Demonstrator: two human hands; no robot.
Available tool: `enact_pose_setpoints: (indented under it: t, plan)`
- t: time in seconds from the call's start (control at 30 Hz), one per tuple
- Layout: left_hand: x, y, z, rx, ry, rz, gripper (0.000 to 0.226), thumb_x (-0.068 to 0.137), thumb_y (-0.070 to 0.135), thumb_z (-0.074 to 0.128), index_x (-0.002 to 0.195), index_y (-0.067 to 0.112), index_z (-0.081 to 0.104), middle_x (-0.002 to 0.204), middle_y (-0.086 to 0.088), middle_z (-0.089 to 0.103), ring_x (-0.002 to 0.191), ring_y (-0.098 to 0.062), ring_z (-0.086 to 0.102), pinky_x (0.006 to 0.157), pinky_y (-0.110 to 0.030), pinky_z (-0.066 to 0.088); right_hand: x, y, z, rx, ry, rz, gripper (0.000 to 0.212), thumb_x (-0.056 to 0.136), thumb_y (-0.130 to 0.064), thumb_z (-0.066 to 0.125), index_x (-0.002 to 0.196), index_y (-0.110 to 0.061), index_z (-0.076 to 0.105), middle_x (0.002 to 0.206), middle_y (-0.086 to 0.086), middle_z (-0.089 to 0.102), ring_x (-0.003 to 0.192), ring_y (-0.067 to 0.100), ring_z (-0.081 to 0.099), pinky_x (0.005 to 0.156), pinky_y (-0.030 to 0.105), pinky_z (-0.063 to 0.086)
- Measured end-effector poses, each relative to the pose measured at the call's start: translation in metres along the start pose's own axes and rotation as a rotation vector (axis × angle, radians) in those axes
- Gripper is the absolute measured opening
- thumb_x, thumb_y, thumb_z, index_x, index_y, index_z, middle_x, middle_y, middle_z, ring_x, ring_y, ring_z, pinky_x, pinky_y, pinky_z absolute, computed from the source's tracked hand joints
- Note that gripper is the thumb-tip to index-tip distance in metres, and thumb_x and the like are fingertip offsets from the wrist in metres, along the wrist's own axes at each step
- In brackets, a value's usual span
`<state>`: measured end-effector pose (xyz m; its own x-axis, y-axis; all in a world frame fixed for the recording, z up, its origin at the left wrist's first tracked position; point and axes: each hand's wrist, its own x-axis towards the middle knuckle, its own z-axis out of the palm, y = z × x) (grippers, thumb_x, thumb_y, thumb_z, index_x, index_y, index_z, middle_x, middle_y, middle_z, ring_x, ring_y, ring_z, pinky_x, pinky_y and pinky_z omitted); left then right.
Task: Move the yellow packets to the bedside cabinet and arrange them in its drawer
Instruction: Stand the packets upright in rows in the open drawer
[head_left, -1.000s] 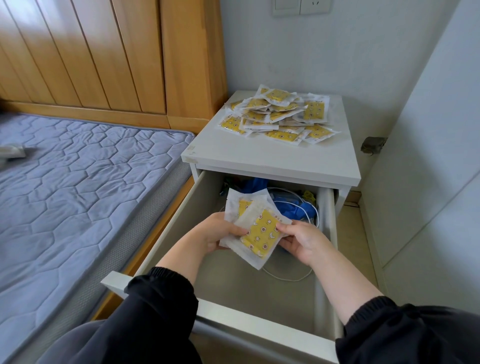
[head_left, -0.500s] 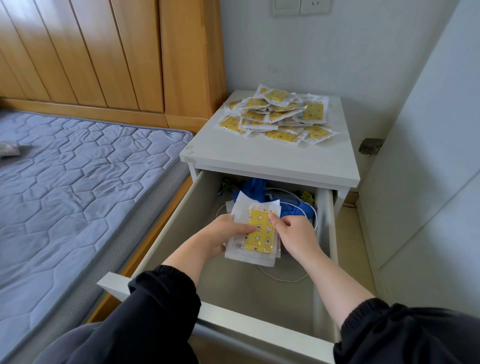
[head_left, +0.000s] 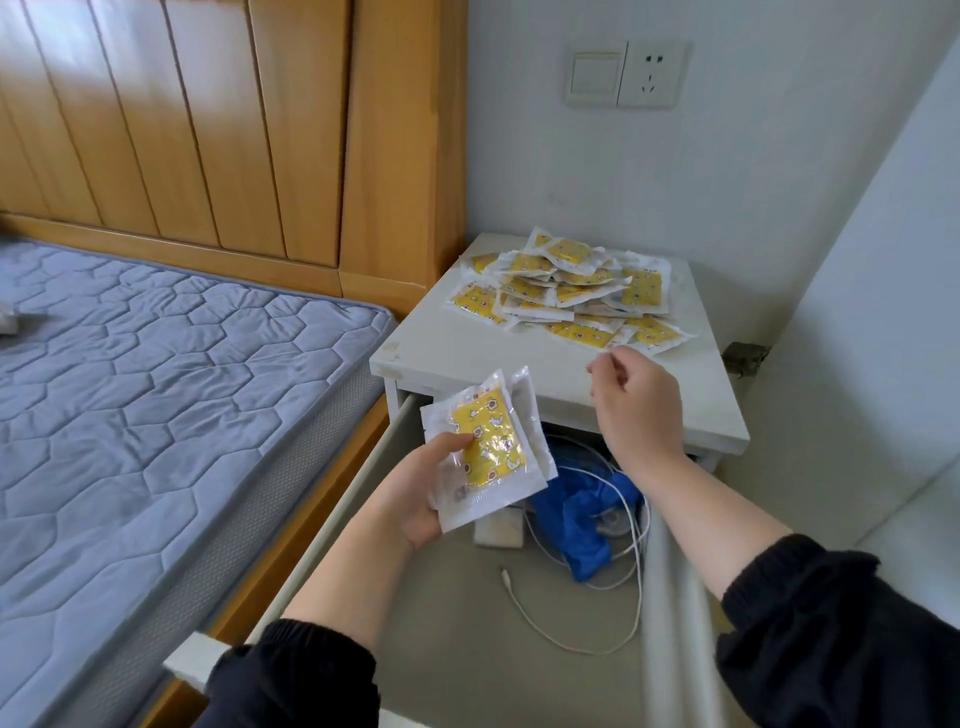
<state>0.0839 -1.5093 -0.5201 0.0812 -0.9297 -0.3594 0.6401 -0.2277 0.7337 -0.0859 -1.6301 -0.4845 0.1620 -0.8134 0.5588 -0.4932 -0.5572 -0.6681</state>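
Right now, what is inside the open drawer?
Crumpled blue material, a white cable and a small white block. The packets held in the left hand cover its back left corner.

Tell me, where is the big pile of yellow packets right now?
In the head view, the pile of yellow packets lies on top of the white bedside cabinet, towards its back by the wall, just beyond the right hand.
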Motion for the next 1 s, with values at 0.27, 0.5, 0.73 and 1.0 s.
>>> enact_pose_setpoints:
  t: [0.27, 0.5, 0.73, 1.0]
  plan:
    - [0.012, 0.011, -0.006, -0.036, 0.070, 0.208, 0.030, 0.093, 0.015, 0.057, 0.123, 0.011, 0.058, 0.113, -0.012, 0.070, 0.102, -0.030, 0.068, 0.089, -0.048, 0.053, 0.073, 0.033, 0.022, -0.727, -0.193, -0.193, 0.048, 0.086, -0.012, 0.050, 0.133, -0.009, 0.043, 0.137, 0.012, 0.041, 0.127, 0.030, 0.034, 0.107, 0.040, 0.029]
    - [0.024, 0.000, -0.006, -0.106, 0.152, 0.270, 0.030, 0.092, 0.011, 0.059, 0.122, 0.012, 0.058, 0.109, -0.010, 0.072, 0.096, -0.028, 0.071, 0.077, -0.043, 0.058, 0.127, 0.040, 0.044, -0.875, -0.254, -0.172, 0.061, 0.085, -0.007, 0.052, 0.143, -0.011, 0.032, 0.154, 0.014, 0.021, 0.139, 0.034, 0.019, 0.114, 0.049, 0.019]
    - [0.029, -0.007, 0.002, -0.043, 0.157, 0.264, 0.030, 0.091, 0.008, 0.059, 0.121, 0.008, 0.058, 0.106, -0.011, 0.073, 0.095, -0.028, 0.071, 0.076, -0.040, 0.060, 0.166, 0.030, 0.043, -0.828, -0.503, -0.074, 0.081, 0.086, -0.001, 0.053, 0.152, -0.020, 0.012, 0.159, 0.010, 0.008, 0.145, 0.031, 0.012, 0.117, 0.049, 0.014]
    - [0.035, -0.006, 0.001, -0.067, 0.176, 0.274, 0.029, 0.091, 0.009, 0.059, 0.120, 0.009, 0.059, 0.108, -0.011, 0.072, 0.098, -0.028, 0.070, 0.083, -0.046, 0.057, 0.154, 0.019, 0.041, -0.952, -0.380, -0.193, 0.034, 0.090, 0.004, 0.042, 0.113, -0.007, 0.065, 0.106, 0.016, 0.065, 0.104, 0.035, 0.057, 0.091, 0.034, 0.042]
